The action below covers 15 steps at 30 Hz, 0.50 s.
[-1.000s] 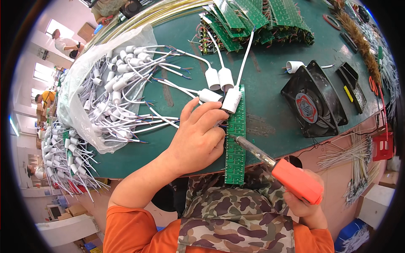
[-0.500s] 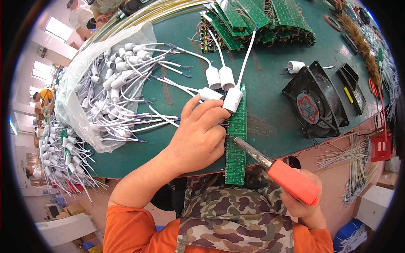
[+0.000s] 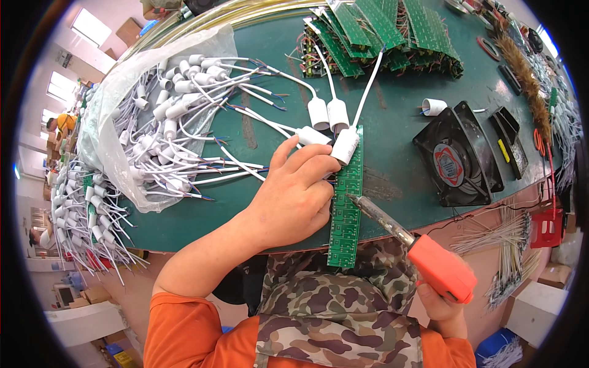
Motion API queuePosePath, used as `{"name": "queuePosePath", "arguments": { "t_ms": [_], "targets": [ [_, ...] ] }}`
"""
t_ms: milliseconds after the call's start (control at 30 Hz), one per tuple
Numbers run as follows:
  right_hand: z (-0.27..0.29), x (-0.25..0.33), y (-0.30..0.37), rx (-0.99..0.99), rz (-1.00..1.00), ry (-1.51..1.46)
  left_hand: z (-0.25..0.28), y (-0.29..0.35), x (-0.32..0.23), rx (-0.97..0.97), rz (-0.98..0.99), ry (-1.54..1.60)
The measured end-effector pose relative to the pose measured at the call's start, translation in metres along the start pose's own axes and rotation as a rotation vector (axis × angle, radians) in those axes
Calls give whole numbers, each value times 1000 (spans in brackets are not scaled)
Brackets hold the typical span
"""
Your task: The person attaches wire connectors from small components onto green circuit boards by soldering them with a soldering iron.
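My left hand (image 3: 294, 196) is closed beside a green circuit board strip (image 3: 345, 236). Its fingertips meet a white cylindrical lamp holder (image 3: 345, 146) at the board's far end. Whatever is pinched under the curled fingers is hidden; a bit of dark wire shows near them. In my right hand (image 3: 443, 305) is a soldering iron with a red handle (image 3: 440, 268). The iron's dark tip (image 3: 351, 197) points at the strip's middle, just right of my left fingers; contact cannot be made out. More white lamp holders (image 3: 318, 114) with cables stand just beyond.
A clear plastic bag (image 3: 110, 147) of cabled lamp holders lies on the left of the green table (image 3: 276, 55). Stacked circuit boards (image 3: 374, 30) sit at the far side. On the right stand a black fan (image 3: 454, 161) and a black holder (image 3: 510, 142).
The soldering iron has drawn back to the right, its tip away from my left fingers. My left hand keeps its place at the board. The whole view has shifted slightly.
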State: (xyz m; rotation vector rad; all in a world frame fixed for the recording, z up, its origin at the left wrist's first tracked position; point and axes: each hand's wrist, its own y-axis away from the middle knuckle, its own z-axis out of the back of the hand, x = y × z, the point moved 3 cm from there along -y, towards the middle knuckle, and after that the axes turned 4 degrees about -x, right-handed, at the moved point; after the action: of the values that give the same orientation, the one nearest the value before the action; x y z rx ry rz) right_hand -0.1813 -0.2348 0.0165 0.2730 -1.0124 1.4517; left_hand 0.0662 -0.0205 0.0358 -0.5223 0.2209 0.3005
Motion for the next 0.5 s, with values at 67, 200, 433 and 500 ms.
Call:
{"name": "queuePosePath", "arguments": {
  "t_ms": [67, 200, 433, 500],
  "targets": [
    [-1, 2, 0, 11, 28, 45, 0, 1, 1, 1, -1, 1],
    [-2, -2, 9, -15, -36, -19, -1, 3, 2, 1, 1, 5],
    [7, -11, 37, -120, -270, 30, 25, 18, 6, -23, -4, 70],
    [8, -15, 38, -178, -273, -53, 28, 28, 15, 32, 77, 20]
  ]
}}
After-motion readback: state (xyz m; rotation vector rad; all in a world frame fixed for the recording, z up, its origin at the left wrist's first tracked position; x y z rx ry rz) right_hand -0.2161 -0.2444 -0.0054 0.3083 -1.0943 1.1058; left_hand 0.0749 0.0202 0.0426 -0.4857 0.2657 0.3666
